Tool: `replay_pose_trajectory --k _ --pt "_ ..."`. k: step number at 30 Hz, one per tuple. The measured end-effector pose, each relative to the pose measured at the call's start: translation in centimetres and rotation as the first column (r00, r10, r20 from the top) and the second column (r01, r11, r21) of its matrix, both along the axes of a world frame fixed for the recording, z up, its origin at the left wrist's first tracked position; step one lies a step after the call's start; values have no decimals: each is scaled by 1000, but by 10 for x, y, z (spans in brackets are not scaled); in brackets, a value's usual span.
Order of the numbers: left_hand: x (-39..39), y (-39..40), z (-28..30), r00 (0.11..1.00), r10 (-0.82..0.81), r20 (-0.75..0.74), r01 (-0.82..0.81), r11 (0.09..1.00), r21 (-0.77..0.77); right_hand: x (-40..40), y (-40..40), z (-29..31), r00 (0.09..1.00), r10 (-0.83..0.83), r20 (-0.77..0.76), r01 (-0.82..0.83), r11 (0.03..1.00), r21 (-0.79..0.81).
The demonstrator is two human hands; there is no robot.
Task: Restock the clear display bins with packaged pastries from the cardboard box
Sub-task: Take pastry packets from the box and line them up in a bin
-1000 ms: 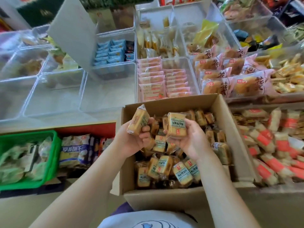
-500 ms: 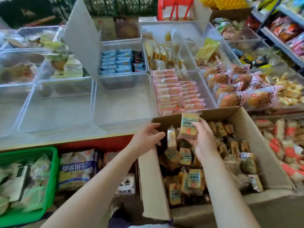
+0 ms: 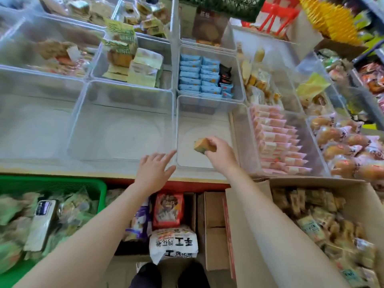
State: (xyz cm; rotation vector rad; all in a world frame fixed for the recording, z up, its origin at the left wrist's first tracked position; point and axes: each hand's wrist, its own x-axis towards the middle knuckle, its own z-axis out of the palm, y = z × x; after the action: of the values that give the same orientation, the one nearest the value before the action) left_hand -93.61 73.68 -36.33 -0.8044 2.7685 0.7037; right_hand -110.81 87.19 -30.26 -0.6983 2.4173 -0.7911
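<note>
Right hand (image 3: 221, 155) pinching a packaged pastry (image 3: 204, 145) over the clear bin (image 3: 204, 119), left hand (image 3: 154, 170) beside it, fingers spread, holding nothing, cardboard box (image 3: 324, 225) below right forearm

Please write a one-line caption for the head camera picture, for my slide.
Right hand holds a packaged pastry over a clear bin; left hand open near its rim.
</note>
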Motion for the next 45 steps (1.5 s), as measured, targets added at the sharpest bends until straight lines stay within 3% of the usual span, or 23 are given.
replay_pose_trajectory --k 4,8,10,13,16,23,31,35,38,42,45 --pt "1 -1 -9 998 14 -66 -16 999 -31 -6 -37 -53 984 161 82 -178 937 301" --pt "7 3 -10 997 0 -82 -10 993 -121 -7 -58 -73 924 276 264 -370 817 441" --pt "8 7 -11 997 -35 -63 24 985 -173 -13 -60 -76 897 282 340 -421 779 465" --pt "0 13 -11 996 -83 -41 72 973 -218 -22 -56 -84 911 282 302 -401 779 483" --pt "-12 17 -11 996 -90 -2 88 975 -206 -26 -54 -87 916 313 252 -400 764 507" --pt "-2 17 -9 996 -77 -43 68 982 -175 -27 -43 -75 865 336 373 -487 741 462" --pt "-2 23 9 994 -49 96 59 993 -104 -19 -17 -62 840 377 391 -523 754 396" --pt "-3 35 16 996 12 87 2 987 -158 -18 -11 -47 894 345 287 -427 851 306" --pt "-10 57 30 996 53 -66 -63 984 -168 -23 13 -9 942 258 212 -286 952 110" --pt "-47 112 59 951 73 -300 -52 996 77 -23 94 48 1000 3 20 2 974 -225" --pt "-86 169 77 934 66 -351 43 955 294 -25 175 59 913 -369 -175 280 877 -390"
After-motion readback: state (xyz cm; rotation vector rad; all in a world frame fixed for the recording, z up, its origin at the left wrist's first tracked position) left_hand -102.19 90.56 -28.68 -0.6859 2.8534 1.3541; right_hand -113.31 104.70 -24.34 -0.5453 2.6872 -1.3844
